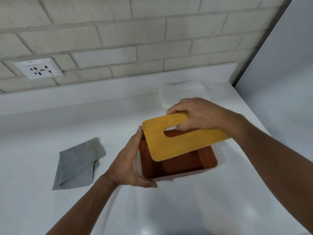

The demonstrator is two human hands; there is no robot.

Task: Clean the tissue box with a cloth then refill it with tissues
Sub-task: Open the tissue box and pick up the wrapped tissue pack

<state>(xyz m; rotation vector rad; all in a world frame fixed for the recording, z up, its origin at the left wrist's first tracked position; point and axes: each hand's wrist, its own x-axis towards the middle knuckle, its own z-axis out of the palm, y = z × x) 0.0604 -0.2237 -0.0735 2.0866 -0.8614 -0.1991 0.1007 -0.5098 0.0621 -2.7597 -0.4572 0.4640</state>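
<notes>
Head view: my left hand (128, 163) is gripping the left wall of the empty tissue box (179, 167) on the table (50, 124), while my right hand (194, 116) is pinching the yellow lid (169, 143) through its slot, tilted above the box. The grey cloth (79, 163) is lying left of the box and the tissues (181, 94) behind it. I am judging wiping and refilling both yet to come.
</notes>
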